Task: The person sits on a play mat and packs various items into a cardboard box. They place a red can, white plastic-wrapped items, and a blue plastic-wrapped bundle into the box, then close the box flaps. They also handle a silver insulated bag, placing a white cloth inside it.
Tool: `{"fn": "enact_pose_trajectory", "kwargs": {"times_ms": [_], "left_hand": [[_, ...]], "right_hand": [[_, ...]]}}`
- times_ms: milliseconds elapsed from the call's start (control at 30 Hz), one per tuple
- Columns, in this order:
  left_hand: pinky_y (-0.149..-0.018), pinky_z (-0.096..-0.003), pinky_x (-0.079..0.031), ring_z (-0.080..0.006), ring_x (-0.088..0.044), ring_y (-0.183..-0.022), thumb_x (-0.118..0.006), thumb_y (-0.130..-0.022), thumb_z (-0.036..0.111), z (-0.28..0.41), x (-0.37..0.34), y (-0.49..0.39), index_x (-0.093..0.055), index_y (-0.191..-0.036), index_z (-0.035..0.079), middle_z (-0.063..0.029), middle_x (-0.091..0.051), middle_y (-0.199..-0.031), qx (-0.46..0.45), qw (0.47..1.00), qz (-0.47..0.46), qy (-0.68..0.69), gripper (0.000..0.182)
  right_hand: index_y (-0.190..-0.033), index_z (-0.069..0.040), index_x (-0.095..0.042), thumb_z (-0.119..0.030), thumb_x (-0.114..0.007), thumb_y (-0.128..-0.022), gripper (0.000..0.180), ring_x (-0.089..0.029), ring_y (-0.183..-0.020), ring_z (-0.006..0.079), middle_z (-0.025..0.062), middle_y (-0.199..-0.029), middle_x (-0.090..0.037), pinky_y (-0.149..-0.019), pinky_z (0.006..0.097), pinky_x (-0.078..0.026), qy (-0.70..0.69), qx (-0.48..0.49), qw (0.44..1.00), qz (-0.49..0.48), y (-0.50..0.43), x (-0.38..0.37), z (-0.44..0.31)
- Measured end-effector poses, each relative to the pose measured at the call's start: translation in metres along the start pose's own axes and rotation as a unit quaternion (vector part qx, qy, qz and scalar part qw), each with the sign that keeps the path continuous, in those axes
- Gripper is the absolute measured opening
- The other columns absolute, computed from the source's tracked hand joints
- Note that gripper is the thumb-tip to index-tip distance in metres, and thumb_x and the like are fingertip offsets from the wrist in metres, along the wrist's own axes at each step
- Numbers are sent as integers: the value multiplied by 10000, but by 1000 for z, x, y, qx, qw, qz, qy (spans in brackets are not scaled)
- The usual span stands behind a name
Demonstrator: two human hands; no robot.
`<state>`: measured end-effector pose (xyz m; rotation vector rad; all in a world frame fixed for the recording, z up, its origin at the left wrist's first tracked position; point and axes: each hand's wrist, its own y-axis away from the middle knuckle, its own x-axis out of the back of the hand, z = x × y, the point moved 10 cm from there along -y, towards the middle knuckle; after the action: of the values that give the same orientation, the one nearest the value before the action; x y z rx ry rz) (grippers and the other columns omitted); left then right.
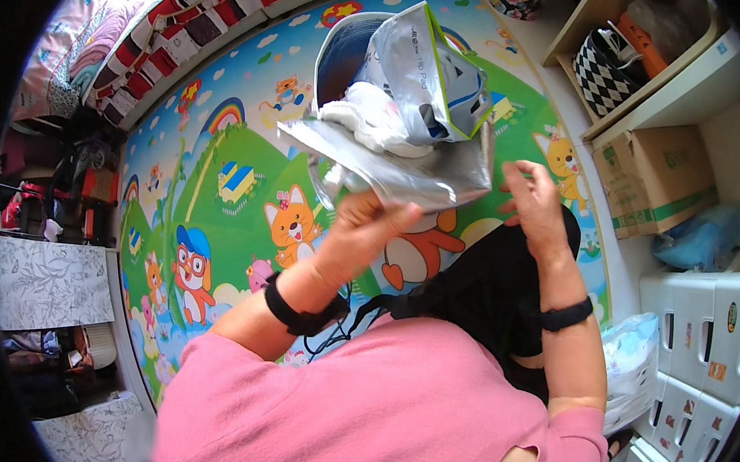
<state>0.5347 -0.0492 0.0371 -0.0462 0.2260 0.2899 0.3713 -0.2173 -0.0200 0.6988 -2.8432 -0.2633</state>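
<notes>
In front of me, a silvery foil bag (388, 167) lies slanted across a round dark-blue bin or basket (331, 58). On the foil rest a crumpled white cloth-like item (379, 118) and an upright silver plastic pouch (409, 65) with a green edge and printed writing. My left hand (370, 228) is at the near edge of the foil bag, fingers curled; the grip on the edge is partly hidden and blurred. My right hand (532, 201) is just right of the foil bag, fingers apart and holding nothing.
A cartoon-printed play mat (229, 194) covers the floor. To the right are a cardboard box (661, 176), a shelf with a checkered basket (607, 74), white drawers (708, 323) and a filled plastic bag (629, 369). Left stand a bed (65, 50) and patterned cabinets (49, 287).
</notes>
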Motion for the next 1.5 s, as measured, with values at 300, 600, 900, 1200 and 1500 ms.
{"fn": "enact_pose_trajectory", "kwargs": {"times_ms": [300,600,900,1200,1500], "left_hand": [[-936,-446,-440,-361,-576,-1061,-601,-849,133,-22,-77,44,-615,-1159,74,-155,-605,-1120,-287,721,-230,-588,316],[-690,-344,-514,-217,-624,-755,-554,-841,27,-25,130,30,-672,-862,38,-86,-662,-812,-38,910,173,-374,121],[-1124,-432,-329,-275,-463,-1292,-825,-709,75,104,107,-127,-284,-1519,181,-90,-536,-1327,-243,803,-74,-539,980],[-1091,-428,-409,-286,-575,-1212,-714,-795,69,57,61,-158,-717,-959,65,-105,-672,-1060,-97,865,-266,-415,164],[-1077,-421,-432,-289,-586,-1202,-636,-891,72,76,90,-167,-707,-1093,90,-109,-686,-1135,-116,942,-225,-219,214]], "right_hand": [[-893,-15,-624,9,-610,-795,101,-545,-616,95,14,-727,-587,-527,253,-439,-111,-92,985,-95,-14,-19,34],[-841,14,-607,-16,-617,-803,50,-542,-619,85,20,-674,-573,-561,260,-447,28,35,996,-71,-11,-18,21],[-885,26,-569,-48,-650,-807,135,-609,-629,280,192,-702,-586,-596,359,-476,136,110,983,-56,30,-34,6],[-854,32,-532,-62,-674,-794,180,-592,-659,360,195,-757,-576,-599,401,-471,114,133,983,-63,57,-37,-2],[-846,24,-539,-164,-751,-784,290,-639,-633,253,157,-755,-619,-601,331,-514,50,39,993,-103,47,-38,3]]}}
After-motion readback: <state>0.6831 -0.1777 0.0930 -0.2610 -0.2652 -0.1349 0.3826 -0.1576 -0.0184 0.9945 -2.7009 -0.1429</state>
